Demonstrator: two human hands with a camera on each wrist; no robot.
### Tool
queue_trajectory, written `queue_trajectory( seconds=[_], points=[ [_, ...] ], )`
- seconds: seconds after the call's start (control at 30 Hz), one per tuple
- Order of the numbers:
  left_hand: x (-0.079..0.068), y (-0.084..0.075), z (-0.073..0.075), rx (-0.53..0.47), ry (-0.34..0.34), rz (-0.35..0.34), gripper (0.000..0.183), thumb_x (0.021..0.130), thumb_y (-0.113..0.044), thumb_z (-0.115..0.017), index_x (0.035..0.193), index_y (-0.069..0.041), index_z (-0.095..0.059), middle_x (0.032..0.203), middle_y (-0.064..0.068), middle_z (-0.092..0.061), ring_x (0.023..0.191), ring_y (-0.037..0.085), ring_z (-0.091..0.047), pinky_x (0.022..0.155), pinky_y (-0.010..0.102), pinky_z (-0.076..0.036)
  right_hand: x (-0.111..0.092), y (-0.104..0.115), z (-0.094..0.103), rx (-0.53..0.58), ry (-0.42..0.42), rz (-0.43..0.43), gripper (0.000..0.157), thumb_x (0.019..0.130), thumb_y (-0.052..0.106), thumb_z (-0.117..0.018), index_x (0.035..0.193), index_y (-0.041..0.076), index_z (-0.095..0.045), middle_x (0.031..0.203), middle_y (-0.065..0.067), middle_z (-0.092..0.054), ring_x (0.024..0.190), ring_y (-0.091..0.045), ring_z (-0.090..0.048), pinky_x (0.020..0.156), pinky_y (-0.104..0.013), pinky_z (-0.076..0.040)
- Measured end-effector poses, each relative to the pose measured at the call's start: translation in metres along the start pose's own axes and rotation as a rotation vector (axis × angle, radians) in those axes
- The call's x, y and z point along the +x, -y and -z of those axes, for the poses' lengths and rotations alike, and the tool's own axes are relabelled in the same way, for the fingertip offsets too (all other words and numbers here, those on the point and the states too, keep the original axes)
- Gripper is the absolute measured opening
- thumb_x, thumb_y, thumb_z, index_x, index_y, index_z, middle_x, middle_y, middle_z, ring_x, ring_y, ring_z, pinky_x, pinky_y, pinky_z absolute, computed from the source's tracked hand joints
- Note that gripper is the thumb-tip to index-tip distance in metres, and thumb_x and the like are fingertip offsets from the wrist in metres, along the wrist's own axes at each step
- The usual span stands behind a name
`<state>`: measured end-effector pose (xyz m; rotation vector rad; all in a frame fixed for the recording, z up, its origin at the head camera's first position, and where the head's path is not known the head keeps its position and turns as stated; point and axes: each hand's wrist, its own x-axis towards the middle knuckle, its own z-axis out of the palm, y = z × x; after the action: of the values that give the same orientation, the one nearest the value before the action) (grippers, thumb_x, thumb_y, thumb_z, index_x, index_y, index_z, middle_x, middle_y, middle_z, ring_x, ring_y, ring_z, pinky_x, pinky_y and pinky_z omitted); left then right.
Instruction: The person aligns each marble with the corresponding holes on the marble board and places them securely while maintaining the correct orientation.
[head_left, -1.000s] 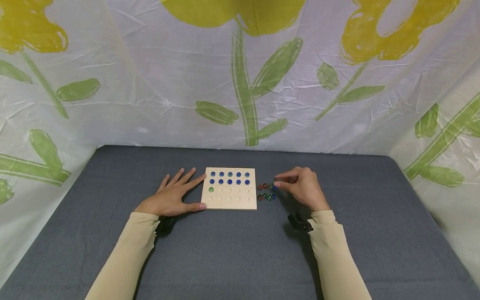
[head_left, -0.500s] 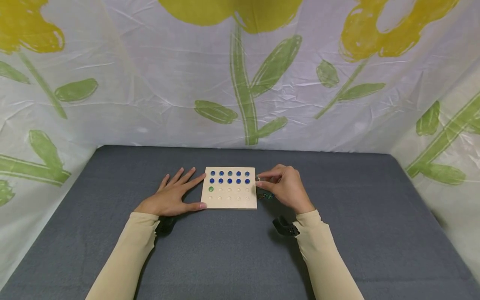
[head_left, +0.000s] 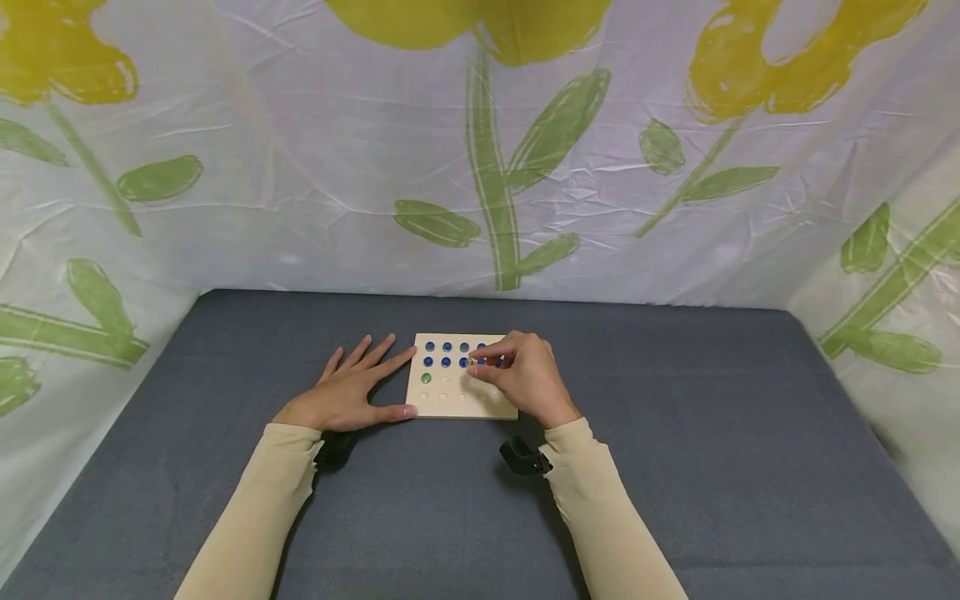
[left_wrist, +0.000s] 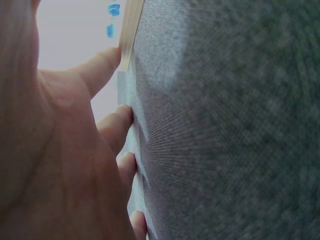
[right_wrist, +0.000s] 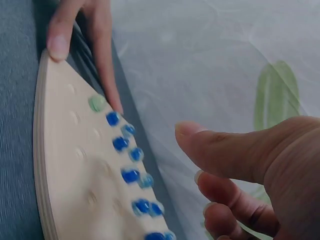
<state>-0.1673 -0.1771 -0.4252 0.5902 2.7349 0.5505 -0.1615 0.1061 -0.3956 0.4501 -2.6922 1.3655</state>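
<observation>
A pale wooden board (head_left: 442, 408) with rows of shallow round dimples lies on the table. Blue marbles (head_left: 446, 362) sit in its two far rows, partly covered by my right hand. One green marble (head_left: 426, 378) occupies the left end of the third row. My left hand (head_left: 341, 400) lies spread out, its thumb and index fingertips touching the board's left edge. Over the board, my right hand (head_left: 528, 379) pinches a small marble (head_left: 470, 362) between thumb and index finger; its colour is hard to make out. In the right wrist view that marble is hidden behind the thumb (right_wrist: 220, 150).
Dark grey cloth covers the table (head_left: 420, 517). White sheeting (head_left: 300, 225) printed with yellow flowers and green leaves hangs behind and at both sides. A black strap (head_left: 525, 457) is on the right wrist.
My right hand has carried the pinched marble leftwards from the loose marbles to above the board. Those loose marbles are now hidden behind that hand. The left hand stays in place.
</observation>
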Motion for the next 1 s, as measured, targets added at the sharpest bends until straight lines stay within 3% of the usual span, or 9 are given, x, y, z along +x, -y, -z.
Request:
queue_trajectory(
  seconds=[0.3,0.5,1.0],
  points=[
    [0.004,0.001,0.000,-0.009,0.001,-0.006,0.097,0.087,-0.072,-0.063,0.163,-0.025,-0.026,0.169,0.014,-0.012,0.154,0.044,-0.001,0.117,0.068,0.004,0.003,0.005,-0.025,-0.027,-0.013,-0.063,0.012,0.083,0.017,-0.087,0.093,0.013,-0.084,0.078,0.001,-0.065,0.063,-0.011,-0.056,0.054,-0.027,-0.046],
    [0.005,0.001,0.000,-0.003,0.003,-0.008,0.097,0.086,-0.073,-0.063,0.163,-0.026,-0.026,0.169,0.014,-0.012,0.154,0.043,-0.001,0.117,0.068,0.003,0.004,0.005,-0.040,-0.119,-0.024,-0.065,0.011,0.084,0.016,-0.086,0.094,0.012,-0.084,0.075,0.000,-0.065,0.062,-0.010,-0.056,0.054,-0.026,-0.043],
    [0.005,0.006,0.001,0.001,0.002,-0.009,0.098,0.086,-0.075,-0.061,0.163,-0.028,-0.025,0.169,0.013,-0.012,0.154,0.042,-0.001,0.117,0.068,0.004,0.003,0.006,-0.057,-0.189,-0.018,-0.064,0.011,0.086,0.019,-0.084,0.096,0.014,-0.084,0.076,0.001,-0.067,0.070,-0.015,-0.059,0.058,-0.029,-0.046]
  ],
)
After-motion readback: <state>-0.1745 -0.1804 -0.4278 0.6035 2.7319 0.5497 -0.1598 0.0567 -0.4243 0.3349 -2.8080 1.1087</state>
